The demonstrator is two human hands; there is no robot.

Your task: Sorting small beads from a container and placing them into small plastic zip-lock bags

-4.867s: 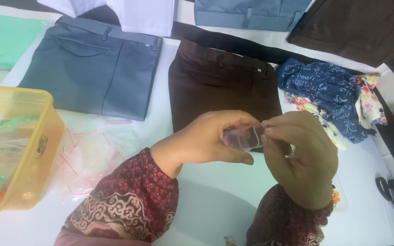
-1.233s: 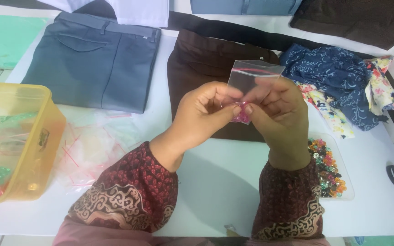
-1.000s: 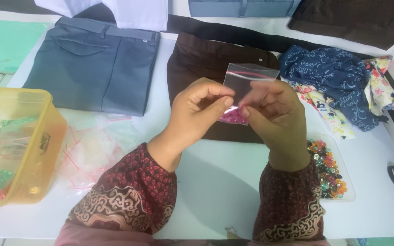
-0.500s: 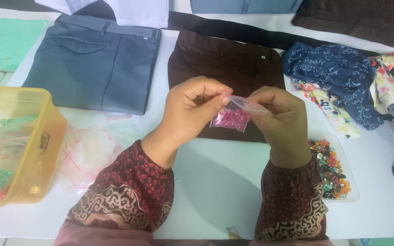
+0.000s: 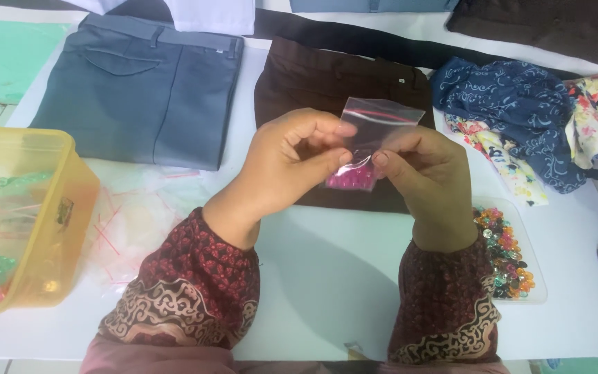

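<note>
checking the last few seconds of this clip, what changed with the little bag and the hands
Both hands have kept hold of the small clear bag. About five seconds ago it lay bunched and flat between them; now it stands upright above the fingertips, pink beads gathered at the bottom. The left hand and right hand pinch its lower part. The yellow tub, folded trousers and bead tray stayed put.

— Where does everything sit around the folded brown trousers [image 5: 327, 76]?

— My hands hold the small clear zip bag [image 5: 372, 131] just before them. Folded grey trousers [image 5: 140, 90] lie left, yellow plastic tub [image 5: 57, 228] farther left, blue patterned cloth [image 5: 520, 111] right, tray of mixed beads [image 5: 510, 256] right-front.
</note>
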